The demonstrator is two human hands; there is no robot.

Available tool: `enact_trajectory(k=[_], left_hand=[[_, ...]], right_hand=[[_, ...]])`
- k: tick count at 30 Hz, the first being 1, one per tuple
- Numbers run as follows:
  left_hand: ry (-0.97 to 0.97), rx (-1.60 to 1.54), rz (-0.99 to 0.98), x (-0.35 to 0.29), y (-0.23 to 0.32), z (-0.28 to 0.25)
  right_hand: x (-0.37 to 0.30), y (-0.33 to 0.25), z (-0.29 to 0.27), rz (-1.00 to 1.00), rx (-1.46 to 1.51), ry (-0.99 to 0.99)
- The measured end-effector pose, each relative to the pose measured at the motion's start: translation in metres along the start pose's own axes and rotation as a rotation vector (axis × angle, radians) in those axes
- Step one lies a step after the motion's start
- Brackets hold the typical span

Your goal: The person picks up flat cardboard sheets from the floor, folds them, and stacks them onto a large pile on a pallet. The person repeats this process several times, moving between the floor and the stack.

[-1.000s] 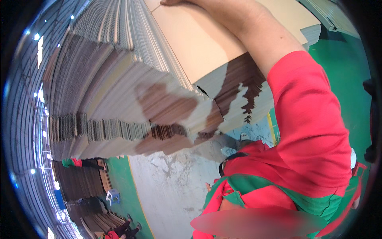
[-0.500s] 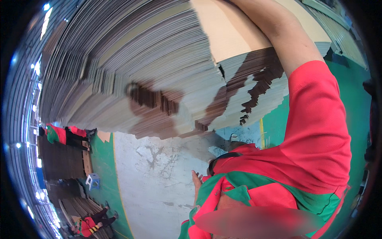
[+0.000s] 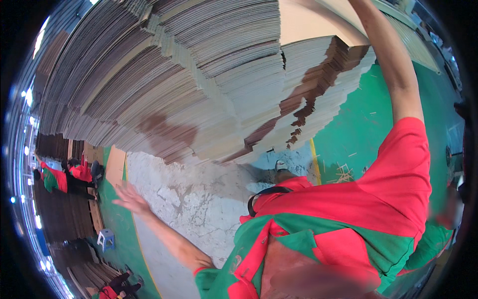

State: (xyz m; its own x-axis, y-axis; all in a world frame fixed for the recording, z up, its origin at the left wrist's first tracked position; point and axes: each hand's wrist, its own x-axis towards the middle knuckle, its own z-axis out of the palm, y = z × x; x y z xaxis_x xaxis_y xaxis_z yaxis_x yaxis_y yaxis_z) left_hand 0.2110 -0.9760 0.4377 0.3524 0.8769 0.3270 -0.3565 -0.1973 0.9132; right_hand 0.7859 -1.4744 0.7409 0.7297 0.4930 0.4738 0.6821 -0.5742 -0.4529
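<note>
A tall stack of flat cardboard sheets (image 3: 239, 99) fills the upper part of the view, its layered edges facing me, some shaded dark brown. On its top right lies a bare tan sheet (image 3: 306, 22). My left hand (image 3: 132, 199) is stretched out to the left, fingers spread and holding nothing. It appears in the air over the grey floor, below the stack's left part. My right arm (image 3: 393, 65) reaches up past the stack's right side and leaves the picture at the top, so the right hand is hidden.
Worn grey floor (image 3: 179, 194) meets green floor (image 3: 358, 119) along yellow lines. Thin scraps (image 3: 343, 173) litter the green part. On the left are people in red and green (image 3: 62, 177), a small stool (image 3: 105, 240) and more stacked boards (image 3: 69, 214). Another person (image 3: 448, 209) is at the right edge.
My left hand has swung from near my body far out to the left. The right arm has straightened and shifted right. The stack appears from a changed angle.
</note>
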Motion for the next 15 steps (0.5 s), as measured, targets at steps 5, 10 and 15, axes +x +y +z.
enact_trajectory(k=[5, 10, 15], left_hand=[[-0.030, 0.104, 0.075, 0.090, 0.089, 0.148], [-0.120, -0.192, 0.060, 0.068, 0.085, 0.214], [-0.073, -0.199, 0.006, 0.092, 0.094, 0.187]], right_hand=[[-0.046, 0.078, -0.063, -0.268, -0.173, 0.106], [-0.113, 0.170, -0.117, 0.135, 0.110, 0.343], [-0.151, 0.250, -0.133, 0.178, 0.783, 0.399]])
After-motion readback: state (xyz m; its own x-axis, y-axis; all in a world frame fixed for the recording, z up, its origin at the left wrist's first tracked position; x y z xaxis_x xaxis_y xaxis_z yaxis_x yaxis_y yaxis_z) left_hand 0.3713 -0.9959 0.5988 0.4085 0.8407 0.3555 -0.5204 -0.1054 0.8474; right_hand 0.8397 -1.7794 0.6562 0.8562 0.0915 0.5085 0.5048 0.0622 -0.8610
